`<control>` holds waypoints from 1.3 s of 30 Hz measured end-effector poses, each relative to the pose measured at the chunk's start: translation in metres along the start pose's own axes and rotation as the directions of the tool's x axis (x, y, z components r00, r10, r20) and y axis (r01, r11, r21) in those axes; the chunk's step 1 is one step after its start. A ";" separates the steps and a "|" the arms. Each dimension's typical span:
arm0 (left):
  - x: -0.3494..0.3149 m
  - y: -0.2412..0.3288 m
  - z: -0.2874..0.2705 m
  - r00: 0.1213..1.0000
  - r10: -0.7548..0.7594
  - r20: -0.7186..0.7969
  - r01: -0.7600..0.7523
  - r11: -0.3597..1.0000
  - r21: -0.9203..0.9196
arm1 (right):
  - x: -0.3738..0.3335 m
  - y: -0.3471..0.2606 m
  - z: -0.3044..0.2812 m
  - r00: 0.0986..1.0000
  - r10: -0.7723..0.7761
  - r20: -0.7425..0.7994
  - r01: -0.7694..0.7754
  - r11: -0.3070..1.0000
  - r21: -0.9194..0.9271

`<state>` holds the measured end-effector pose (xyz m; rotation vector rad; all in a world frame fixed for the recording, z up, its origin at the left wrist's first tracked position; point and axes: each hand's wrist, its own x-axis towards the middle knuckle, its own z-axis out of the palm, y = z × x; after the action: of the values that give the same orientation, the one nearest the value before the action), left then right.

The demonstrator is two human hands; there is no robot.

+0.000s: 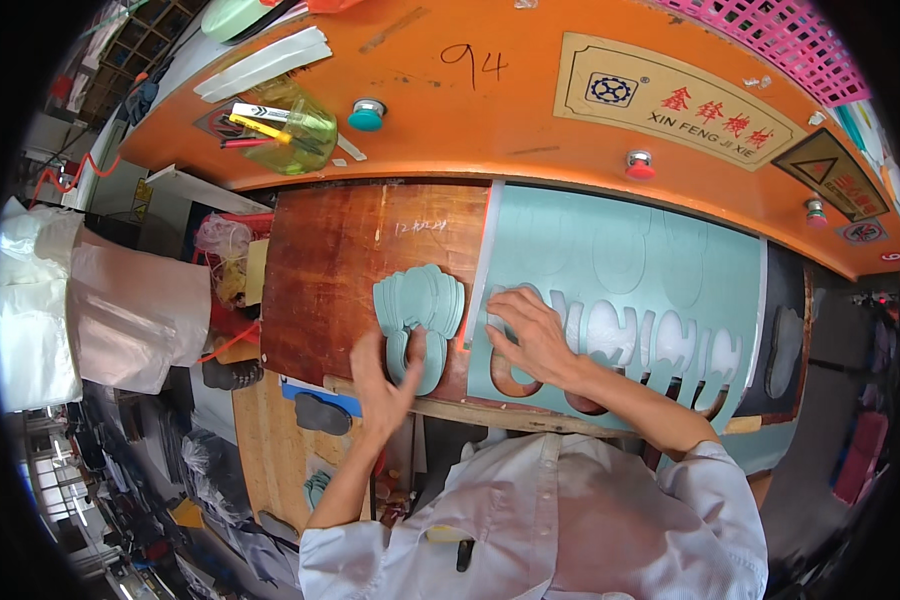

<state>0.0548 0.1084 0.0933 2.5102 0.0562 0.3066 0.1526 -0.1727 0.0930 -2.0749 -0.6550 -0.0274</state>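
Note:
My left hand (382,390) is at the lower part of a fanned stack of pale green cut pieces (420,290) on the brown wooden board. Its thumb and fingers close around the rounded pieces at the stack's near end. My right hand (532,335) lies over the left part of a pale green sheet (540,225), fingers stretched and spread. A curved brown-edged cutting die (515,385) shows partly under that hand. Along the sheet's near half run several sole-shaped openings with white showing through them. What lies directly beneath my right palm is hidden.
The brown board (320,260) lies left of the sheet. An orange machine beam (450,110) spans the far side, carrying a teal button (367,115), a red button (639,164) and a yellow-green pen cup (305,140). White plastic bags (135,310) hang at the left.

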 end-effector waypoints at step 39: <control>0.064 -0.016 0.052 0.898 -0.411 0.156 0.439 0.806 -0.397 | 0.035 -0.025 0.062 0.999 0.028 0.018 -0.022 0.958 -0.287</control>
<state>0.1295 0.0994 0.0559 1.9977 0.4738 0.0418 0.1570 -0.0981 0.0866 -2.3657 -0.6698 -0.0899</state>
